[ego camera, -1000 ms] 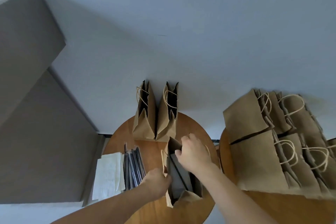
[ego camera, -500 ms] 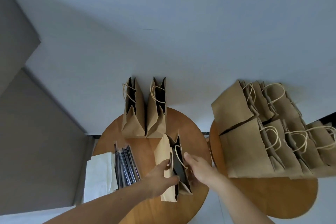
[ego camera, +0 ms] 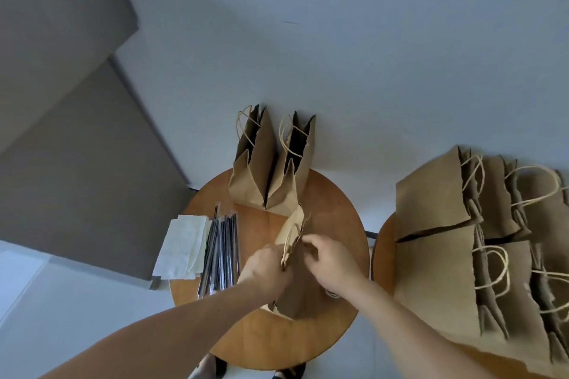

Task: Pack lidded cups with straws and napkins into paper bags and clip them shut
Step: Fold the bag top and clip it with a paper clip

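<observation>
A brown paper bag (ego camera: 297, 295) stands on the round wooden table (ego camera: 335, 224) in front of me, its mouth pressed flat. My left hand (ego camera: 266, 268) pinches the top edge from the left. My right hand (ego camera: 329, 258) grips the same top edge from the right, fingers curled over it. The bag's contents are hidden. Two more paper bags (ego camera: 271, 169) stand open at the table's far edge. Wrapped black straws (ego camera: 220, 252) lie on the left, with white napkins (ego camera: 183, 249) beside them. No cup or clip shows.
A second round table (ego camera: 383, 243) on the right holds several paper bags (ego camera: 480, 243) lying stacked on their sides. A grey wall panel stands at the left. My feet show below the near table edge.
The bag in front of me was held open a second ago; both hands have since pressed its top edges together. The camera view has shifted.
</observation>
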Demonstrator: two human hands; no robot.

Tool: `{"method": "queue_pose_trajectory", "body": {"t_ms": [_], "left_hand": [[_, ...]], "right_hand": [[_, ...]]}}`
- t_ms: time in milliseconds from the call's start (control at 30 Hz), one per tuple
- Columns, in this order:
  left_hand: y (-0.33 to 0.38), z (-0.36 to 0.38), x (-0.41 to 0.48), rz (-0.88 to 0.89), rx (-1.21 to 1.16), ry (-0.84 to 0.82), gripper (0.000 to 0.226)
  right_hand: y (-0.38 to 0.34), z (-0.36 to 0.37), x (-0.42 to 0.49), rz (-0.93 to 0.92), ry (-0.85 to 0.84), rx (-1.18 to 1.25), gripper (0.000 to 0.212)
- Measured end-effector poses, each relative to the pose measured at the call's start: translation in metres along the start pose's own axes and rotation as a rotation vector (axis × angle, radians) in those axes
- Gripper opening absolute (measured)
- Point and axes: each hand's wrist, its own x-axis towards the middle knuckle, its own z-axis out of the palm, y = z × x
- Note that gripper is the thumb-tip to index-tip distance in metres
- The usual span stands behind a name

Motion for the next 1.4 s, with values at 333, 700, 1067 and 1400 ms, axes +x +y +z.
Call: {"method": "queue_pose_trajectory", "body": {"t_ms": [333,700,1067,1400], "left_hand": [[-0.002,-0.047,0.022,0.258,0.239,0.009,0.015],[-0.007,-0.049,0.062,0.218,0.063,0.056,0.017],[-0.036,-0.024,0.058,0.283,-0.112,0.163,0.029],[-0.039,-0.017,0.059,0.311,-0.131,0.225,0.017]], "right_hand": [[0.014,-0.048,0.053,-0.484,0.112,-0.474,0.021],[0.055,-0.034,0.036,-0.366,0.537,-0.084,0.018],[0.151,0.062,0.013,0.287,-0.122,-0.307,0.019],[0.155,0.084,0.031,0.237,-0.199,-0.511,0.018]]}}
